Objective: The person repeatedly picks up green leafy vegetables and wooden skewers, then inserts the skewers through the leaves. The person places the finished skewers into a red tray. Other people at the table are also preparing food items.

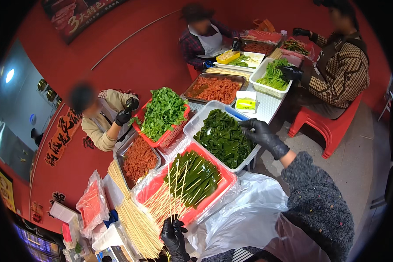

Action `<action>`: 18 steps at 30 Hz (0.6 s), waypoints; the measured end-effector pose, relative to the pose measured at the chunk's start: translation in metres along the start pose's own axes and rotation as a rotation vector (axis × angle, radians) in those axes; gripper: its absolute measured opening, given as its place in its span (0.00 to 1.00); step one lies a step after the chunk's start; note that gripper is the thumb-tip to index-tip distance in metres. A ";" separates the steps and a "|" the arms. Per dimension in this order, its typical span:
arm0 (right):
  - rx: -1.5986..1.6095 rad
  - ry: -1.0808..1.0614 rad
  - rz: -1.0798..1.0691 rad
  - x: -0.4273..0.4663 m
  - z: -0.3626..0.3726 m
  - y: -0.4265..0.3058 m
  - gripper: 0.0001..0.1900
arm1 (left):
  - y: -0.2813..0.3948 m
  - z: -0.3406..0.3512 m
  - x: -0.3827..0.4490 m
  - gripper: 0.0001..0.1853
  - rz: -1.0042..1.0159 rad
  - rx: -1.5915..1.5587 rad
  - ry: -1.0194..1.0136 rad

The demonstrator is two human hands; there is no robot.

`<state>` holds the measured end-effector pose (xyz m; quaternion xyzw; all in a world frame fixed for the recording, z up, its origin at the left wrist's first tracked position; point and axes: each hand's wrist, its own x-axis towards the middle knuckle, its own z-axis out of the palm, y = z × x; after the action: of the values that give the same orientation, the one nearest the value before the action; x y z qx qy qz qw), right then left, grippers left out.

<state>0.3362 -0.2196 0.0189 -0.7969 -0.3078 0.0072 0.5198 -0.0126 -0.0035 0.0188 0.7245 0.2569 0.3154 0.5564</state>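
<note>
Black gloves cover both of my hands. My left hand (174, 237) grips a few thin bamboo skewers (170, 199) by their lower ends, and they point up and away. Beyond it, a red tray (228, 179) lined with clear plastic holds many skewers threaded with dark green kelp pieces (196, 177). My right hand (262, 135) hovers at the right rim of a translucent plastic tub (190, 130), its fingers apart with nothing visible between them. Loose wet kelp (224, 140) fills that tub. Whether my right fingertips touch the kelp cannot be told.
Bundled bare skewers (139, 226) lie left. Past the tray stand a metal pan of red meat (139, 159), a red basket (173, 136) of cilantro, another meat pan (216, 88) and a tissue pack (246, 101). Several co-workers sit around the table. A red stool (330, 127) stands right.
</note>
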 end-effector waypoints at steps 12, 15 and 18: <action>-0.513 -0.447 -0.070 0.093 0.073 0.041 0.11 | -0.009 -0.007 -0.012 0.07 -0.053 0.106 0.040; -0.483 -0.649 0.083 0.085 0.060 0.004 0.12 | -0.004 -0.003 -0.002 0.07 -0.043 0.159 0.013; -0.648 -0.703 -0.218 0.063 0.069 0.009 0.14 | -0.001 0.004 0.008 0.07 -0.049 0.226 -0.059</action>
<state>0.3686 -0.1336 -0.0009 -0.8302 -0.5325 0.1252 0.1077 -0.0043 0.0005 0.0188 0.7849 0.2921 0.2493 0.4863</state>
